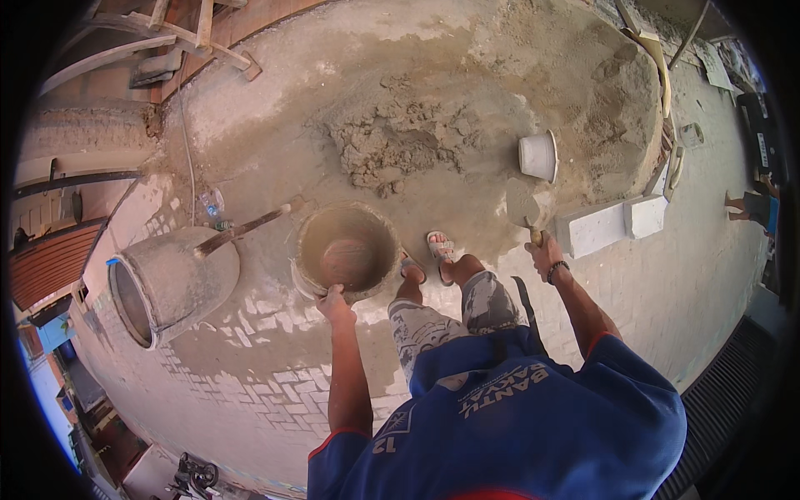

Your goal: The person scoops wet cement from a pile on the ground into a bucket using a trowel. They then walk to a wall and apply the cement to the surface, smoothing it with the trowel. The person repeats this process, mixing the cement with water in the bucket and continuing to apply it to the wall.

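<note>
My left hand [336,307] has its fingers closed over the near rim of a round, mortar-crusted bucket [381,240]. The bucket tilts so that its inside faces up, and a reddish patch shows at its bottom. In my right hand [546,254] is the handle of a trowel [525,202], its flat pale blade pointing away from me. Beyond the bucket lies a heap of wet grey mortar [400,137] on the ground. A small white pail [538,157] lies tipped near the trowel's blade.
A large crusted drum [187,267] lies on its side at left, with a wooden handle [242,232] beside it. White blocks [593,230] edge a sand pile [612,108] at right. Wooden framing [125,54] stands far left. Another person [758,208] is at far right.
</note>
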The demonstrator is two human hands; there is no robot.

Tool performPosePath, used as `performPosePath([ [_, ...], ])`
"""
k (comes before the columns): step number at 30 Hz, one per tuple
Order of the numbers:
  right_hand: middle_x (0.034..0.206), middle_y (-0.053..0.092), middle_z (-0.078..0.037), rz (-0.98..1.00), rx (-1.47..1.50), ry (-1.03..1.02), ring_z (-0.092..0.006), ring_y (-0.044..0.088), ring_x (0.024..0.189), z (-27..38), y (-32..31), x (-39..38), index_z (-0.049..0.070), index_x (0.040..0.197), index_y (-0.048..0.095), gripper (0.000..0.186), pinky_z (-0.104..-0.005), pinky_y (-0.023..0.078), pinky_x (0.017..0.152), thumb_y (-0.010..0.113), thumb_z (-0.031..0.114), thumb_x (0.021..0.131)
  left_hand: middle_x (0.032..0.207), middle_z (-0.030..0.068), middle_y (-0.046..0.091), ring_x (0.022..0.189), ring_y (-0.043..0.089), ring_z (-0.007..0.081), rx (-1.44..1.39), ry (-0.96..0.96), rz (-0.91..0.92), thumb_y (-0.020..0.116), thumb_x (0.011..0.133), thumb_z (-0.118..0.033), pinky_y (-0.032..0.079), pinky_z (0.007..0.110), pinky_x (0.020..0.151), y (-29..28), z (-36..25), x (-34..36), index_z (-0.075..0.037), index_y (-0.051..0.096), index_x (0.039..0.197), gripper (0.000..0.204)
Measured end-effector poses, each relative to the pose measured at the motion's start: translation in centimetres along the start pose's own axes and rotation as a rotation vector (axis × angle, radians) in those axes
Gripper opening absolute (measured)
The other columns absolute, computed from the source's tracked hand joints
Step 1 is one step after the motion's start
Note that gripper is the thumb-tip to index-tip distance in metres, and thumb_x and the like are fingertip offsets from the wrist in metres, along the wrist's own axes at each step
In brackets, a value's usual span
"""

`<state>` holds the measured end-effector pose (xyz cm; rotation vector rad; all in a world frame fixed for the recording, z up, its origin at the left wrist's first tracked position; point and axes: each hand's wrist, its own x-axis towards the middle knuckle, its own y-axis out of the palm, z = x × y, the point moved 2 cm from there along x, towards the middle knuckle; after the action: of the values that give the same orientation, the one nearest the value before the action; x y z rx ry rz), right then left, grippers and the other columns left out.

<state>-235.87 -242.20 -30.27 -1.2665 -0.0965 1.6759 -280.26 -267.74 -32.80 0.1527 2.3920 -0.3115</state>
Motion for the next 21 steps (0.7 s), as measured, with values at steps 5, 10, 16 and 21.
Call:
performPosePath([
  [5,0.093,0.064,-0.027,0.049,-0.316,0.135,-0.0435,0.061,0.094,-13.6,11.7,14.2,-0.002,0.103,0.054,0.034,-0.0492,0.049,0.078,0.063,0.022,0.079,0.107,0.0036,0.060,0.092,0.058,0.0195,0.261,0.226,0.280,0.063,0.071,-0.004,0.048,0.035,0.077,5.6,7.4,14.6,-0.014,0.053,0.121,0.052],
  [10,0.092,0.064,-0.029,-0.103,-0.315,0.052,-0.0436,0.063,0.089,-21.0,23.6,28.2,-0.003,0.099,0.054,0.035,-0.0494,0.050,0.076,0.062,0.023,0.078,0.111,0.0069,0.060,0.097,0.057,0.0204,0.454,0.135,0.294,0.060,0.072,0.002,0.044,0.031,0.084,10.4,14.7,26.4,-0.006,0.053,0.122,0.051],
  [16,0.095,0.063,-0.031,-0.205,-0.183,0.063,-0.0464,0.062,0.090,-18.6,33.5,42.8,-0.003,0.100,0.051,0.037,-0.0505,0.050,0.076,0.062,0.027,0.082,0.102,0.0070,0.065,0.087,0.061,0.0200,0.367,0.011,0.282,0.060,0.074,0.002,0.049,0.030,0.078,10.8,17.5,32.2,-0.003,0.057,0.117,0.043],
  [21,0.096,0.063,-0.031,-0.173,-0.223,-0.215,-0.0465,0.061,0.093,-10.2,36.5,51.2,-0.005,0.105,0.051,0.040,-0.0502,0.050,0.080,0.061,0.028,0.084,0.100,0.0076,0.065,0.084,0.061,0.0197,0.432,0.208,0.202,0.061,0.079,-0.003,0.049,0.031,0.077,10.6,19.1,35.1,0.001,0.059,0.114,0.035],
])
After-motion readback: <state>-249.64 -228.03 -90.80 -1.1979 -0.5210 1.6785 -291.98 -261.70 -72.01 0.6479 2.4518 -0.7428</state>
